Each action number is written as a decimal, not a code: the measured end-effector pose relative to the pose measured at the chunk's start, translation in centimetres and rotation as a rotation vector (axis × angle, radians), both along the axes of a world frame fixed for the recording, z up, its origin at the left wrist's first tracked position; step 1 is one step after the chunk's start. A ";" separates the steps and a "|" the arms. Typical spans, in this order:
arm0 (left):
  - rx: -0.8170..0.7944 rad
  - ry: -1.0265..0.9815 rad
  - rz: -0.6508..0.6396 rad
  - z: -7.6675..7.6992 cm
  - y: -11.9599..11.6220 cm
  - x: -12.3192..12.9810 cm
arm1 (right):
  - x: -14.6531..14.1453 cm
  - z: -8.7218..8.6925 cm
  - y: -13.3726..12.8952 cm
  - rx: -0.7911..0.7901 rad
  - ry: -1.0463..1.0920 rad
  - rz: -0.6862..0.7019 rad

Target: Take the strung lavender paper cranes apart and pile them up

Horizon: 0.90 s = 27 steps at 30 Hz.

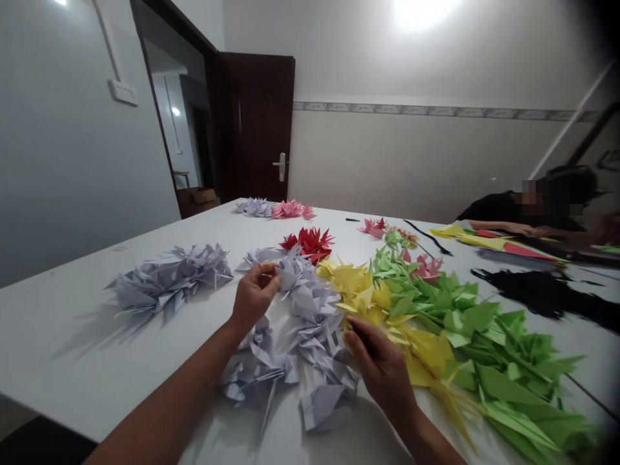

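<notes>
My left hand (255, 294) hovers over a heap of folded lavender paper pieces (312, 316), its fingers curled against the heap's upper edge. Whether those fingers grip a piece, I cannot tell. My right hand (375, 361) lies at the heap's right side, its fingertips among pointed yellow paper pieces (368, 287). Anything held there is hidden by the fingers. Long green paper leaves (467, 320) spread to the right of the yellow pieces, and a red paper flower (310, 244) stands beyond my left hand.
A second lavender heap (169, 284) lies left on the white table (62, 336). Pink and lavender pieces (288, 209) sit at its far end. Black paper (527, 290) lies right, where a co-worker (533, 206) leans over yellow and red sheets (498, 242).
</notes>
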<state>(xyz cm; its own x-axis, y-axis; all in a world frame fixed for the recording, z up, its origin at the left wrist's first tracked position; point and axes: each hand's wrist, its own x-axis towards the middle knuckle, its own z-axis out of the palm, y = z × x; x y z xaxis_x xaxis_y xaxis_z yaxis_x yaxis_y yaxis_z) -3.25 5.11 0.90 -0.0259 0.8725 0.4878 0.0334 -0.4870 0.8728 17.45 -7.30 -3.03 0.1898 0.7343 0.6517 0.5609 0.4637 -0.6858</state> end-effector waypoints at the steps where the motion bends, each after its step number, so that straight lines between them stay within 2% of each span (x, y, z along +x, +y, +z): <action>1: -0.009 0.003 -0.038 -0.1 -0.6 0.5 | -0.2 0.2 -0.2 0.015 -0.036 0.016; 3: 0.021 0.061 -0.095 -0.1 -1.8 1.4 | -0.6 0.8 -0.8 0.044 -0.097 0.059; 6: 0.185 0.199 -0.136 0.0 -3.6 2.4 | -1.1 1.5 -1.3 0.075 -0.173 0.111; 9: 0.368 0.292 -0.180 0.3 -5.0 2.9 | -1.4 1.7 -1.3 0.078 -0.202 0.101; 11: 0.423 0.299 -0.237 0.3 -5.7 3.0 | -1.4 1.6 -1.1 0.062 -0.204 0.070; 16: 0.385 0.243 -0.376 0.0 -6.7 3.3 | -1.1 1.4 -0.7 0.012 -0.185 0.014; 20: 0.355 0.190 -0.396 0.1 -7.2 3.3 | -1.0 1.4 -0.7 -0.055 -0.136 -0.014; 27: 0.386 0.288 -0.448 0.7 -7.5 3.2 | -0.7 1.2 -0.3 -0.124 -0.061 0.011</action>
